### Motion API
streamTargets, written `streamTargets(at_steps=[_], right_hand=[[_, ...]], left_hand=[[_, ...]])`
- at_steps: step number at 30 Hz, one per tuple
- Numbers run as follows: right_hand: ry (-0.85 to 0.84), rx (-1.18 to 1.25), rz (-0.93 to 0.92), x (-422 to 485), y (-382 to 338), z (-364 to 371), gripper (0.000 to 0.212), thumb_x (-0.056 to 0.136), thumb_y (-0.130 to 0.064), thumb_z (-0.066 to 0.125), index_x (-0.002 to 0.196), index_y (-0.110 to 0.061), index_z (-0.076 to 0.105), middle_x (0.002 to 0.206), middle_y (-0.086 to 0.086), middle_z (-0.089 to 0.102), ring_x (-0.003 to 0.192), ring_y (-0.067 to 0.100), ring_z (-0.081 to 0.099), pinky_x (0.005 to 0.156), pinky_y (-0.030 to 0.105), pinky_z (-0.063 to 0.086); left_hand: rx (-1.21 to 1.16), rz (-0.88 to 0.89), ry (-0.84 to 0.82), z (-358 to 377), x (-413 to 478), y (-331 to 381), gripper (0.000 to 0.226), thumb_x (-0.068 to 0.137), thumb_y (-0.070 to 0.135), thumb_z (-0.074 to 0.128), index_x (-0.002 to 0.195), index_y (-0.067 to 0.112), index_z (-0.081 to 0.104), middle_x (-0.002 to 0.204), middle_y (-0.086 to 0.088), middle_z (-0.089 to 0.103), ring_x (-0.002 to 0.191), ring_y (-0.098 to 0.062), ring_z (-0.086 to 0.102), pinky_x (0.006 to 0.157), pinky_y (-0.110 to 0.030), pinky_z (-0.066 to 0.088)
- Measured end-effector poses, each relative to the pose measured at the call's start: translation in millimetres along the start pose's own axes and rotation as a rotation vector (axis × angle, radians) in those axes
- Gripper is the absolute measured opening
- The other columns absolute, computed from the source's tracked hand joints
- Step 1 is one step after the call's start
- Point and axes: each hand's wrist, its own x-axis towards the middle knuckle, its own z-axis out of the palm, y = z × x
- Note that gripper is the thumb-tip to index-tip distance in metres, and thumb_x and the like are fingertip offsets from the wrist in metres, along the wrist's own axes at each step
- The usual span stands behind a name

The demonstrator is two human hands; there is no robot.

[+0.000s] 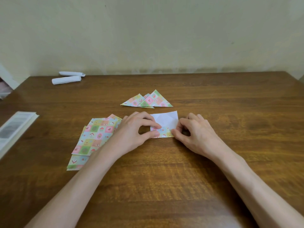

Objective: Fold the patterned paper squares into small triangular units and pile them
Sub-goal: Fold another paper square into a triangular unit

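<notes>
A paper square (165, 121) lies white side up at the table's middle, its near edge folded over so a patterned strip shows. My left hand (136, 130) pinches the strip's left end between thumb and forefinger. My right hand (192, 130) pinches its right end. A pile of folded patterned triangles (148, 101) lies just beyond the sheet. To the left, a stack of unfolded patterned squares (93, 137) lies partly under my left wrist.
Two rolled white papers (67, 78) lie at the far left near the wall. A white book or box (13, 130) sits at the left edge. The wooden table (230, 104) runs back to a pale wall.
</notes>
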Motion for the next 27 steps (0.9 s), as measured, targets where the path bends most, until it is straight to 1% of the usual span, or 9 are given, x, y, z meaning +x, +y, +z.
streamTargets(at_steps=[6,9,11,13,14,16,17,21,27], right_hand=[[0.029,-0.017,-0.031,-1.0,2.2,2.4,0.026,0.095,-0.05,0.06,0.077,-0.034,0.05,0.089,-0.011,0.047,0.089,0.015,0.043,0.088,0.038,0.042],[0.123,0.002,-0.093,-2.1,1.6,1.8,0.012,0.091,-0.042,0.068,0.089,-0.036,0.059,0.089,-0.01,0.044,0.087,0.014,0.042,0.084,0.038,0.042],[0.189,-0.049,-0.173,-1.3,-0.7,0.2,0.014,0.087,-0.032,0.074,0.096,-0.037,0.066,0.094,-0.01,0.045,0.089,0.013,0.04,0.078,0.036,0.038],[0.19,-0.015,-0.257,-0.4,-6.7,3.5,0.013,0.084,-0.028,0.071,0.093,-0.037,0.071,0.095,-0.012,0.048,0.09,0.01,0.04,0.077,0.036,0.039],[0.174,0.044,-0.266,-0.9,-11.3,6.4,0.01,0.083,-0.033,0.066,0.091,-0.037,0.072,0.093,-0.014,0.05,0.088,0.008,0.041,0.079,0.036,0.042],[0.142,0.153,-0.213,-1.6,-18.2,13.2,0.019,0.082,-0.049,0.058,0.087,-0.036,0.071,0.087,-0.015,0.054,0.085,0.005,0.045,0.084,0.036,0.046],[0.134,0.179,-0.178,-1.7,-20.7,16.0,0.022,0.081,-0.054,0.059,0.086,-0.035,0.07,0.085,-0.015,0.056,0.085,0.006,0.048,0.085,0.035,0.048],[0.129,0.2,-0.111,2.8,-22.4,20.9,0.02,0.084,-0.051,0.073,0.084,-0.032,0.068,0.085,-0.011,0.058,0.087,0.01,0.052,0.085,0.032,0.047],[0.155,0.199,-0.09,3.0,-24.0,25.2,0.028,0.08,-0.06,0.069,0.081,-0.033,0.064,0.082,-0.014,0.056,0.086,0.012,0.053,0.085,0.038,0.049]], left_hand=[[0.031,0.013,-0.057,-4.5,1.5,-0.5,0.026,0.09,0.05,0.072,0.116,0.048,0.073,0.121,0.027,0.057,0.123,0.002,0.044,0.102,-0.035,0.035],[0.033,0.011,-0.06,-4.7,2.6,-0.6,0.026,0.089,0.051,0.072,0.115,0.048,0.073,0.12,0.027,0.057,0.123,0.002,0.044,0.102,-0.035,0.034],[0.025,0.013,-0.059,-4.5,2.8,-1.3,0.025,0.089,0.051,0.073,0.113,0.048,0.073,0.12,0.027,0.058,0.122,0.001,0.044,0.104,-0.036,0.034],[0.013,0.033,-0.046,-3.7,2.8,-2.6,0.024,0.088,0.052,0.074,0.112,0.048,0.074,0.119,0.027,0.059,0.121,0.0,0.046,0.104,-0.038,0.035],[0.011,0.042,-0.041,-3.6,2.9,-3.2,0.024,0.088,0.052,0.074,0.112,0.048,0.074,0.118,0.026,0.059,0.121,-0.001,0.046,0.104,-0.039,0.036],[0.012,0.049,-0.044,-3.9,3.3,-4.2,0.025,0.088,0.054,0.073,0.112,0.049,0.073,0.118,0.027,0.059,0.121,-0.001,0.046,0.104,-0.04,0.035],[0.012,0.05,-0.05,-4.2,3.4,-4.3,0.025,0.088,0.056,0.072,0.112,0.049,0.073,0.119,0.027,0.058,0.121,0.0,0.045,0.104,-0.039,0.035],[0.008,0.067,-0.067,-5.4,3.4,-5.3,0.024,0.088,0.056,0.07,0.112,0.051,0.071,0.119,0.027,0.058,0.122,0.0,0.045,0.103,-0.037,0.033],[0.011,0.084,-0.125,-10.9,1.8,-10.7,0.027,0.092,0.052,0.069,0.119,0.05,0.071,0.124,0.031,0.055,0.127,0.002,0.042,0.103,-0.036,0.032]])
